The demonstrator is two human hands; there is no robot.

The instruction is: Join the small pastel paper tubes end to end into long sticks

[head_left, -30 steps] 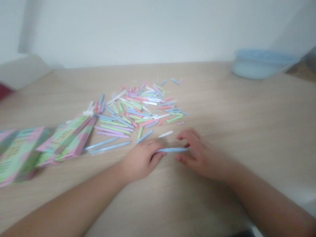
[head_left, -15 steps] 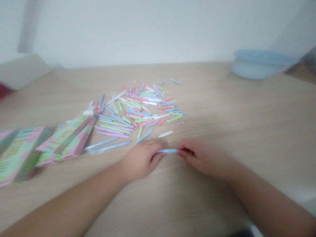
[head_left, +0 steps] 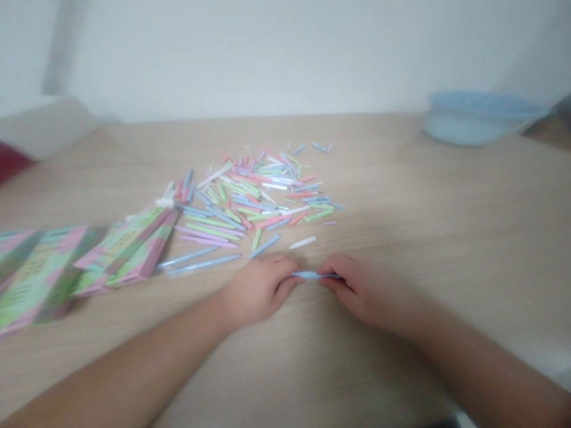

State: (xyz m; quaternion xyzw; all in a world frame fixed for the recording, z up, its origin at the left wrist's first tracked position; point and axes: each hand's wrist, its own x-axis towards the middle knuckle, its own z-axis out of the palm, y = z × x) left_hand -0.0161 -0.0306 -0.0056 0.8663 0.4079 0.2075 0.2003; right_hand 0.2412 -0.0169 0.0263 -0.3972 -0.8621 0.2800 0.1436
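A slim light-blue pen (head_left: 308,275) lies level between my two hands, just above the table. My left hand (head_left: 263,286) pinches its left end between thumb and fingers. At the other end, my right hand (head_left: 363,285) has its thumb and fingertips closed on it, and a thin bit shows among those fingers. Both pen ends are partly hidden by my fingers. Just beyond my hands lie a white pen piece (head_left: 302,242) and a blue pen piece (head_left: 265,245). Two longer blue barrels (head_left: 205,264) rest left of my left hand.
A loose pile of pastel pen parts (head_left: 267,196) spreads over the wooden table (head_left: 423,208). Printed pink-and-green packets (head_left: 44,273) lie at the left. A pale box (head_left: 49,125) stands back left, a blue basin (head_left: 482,119) back right, near the wall.
The view has shifted slightly. My right hand has changed its hold a little, and a thin bit now shows between its fingers. Both hands stay on the pen.
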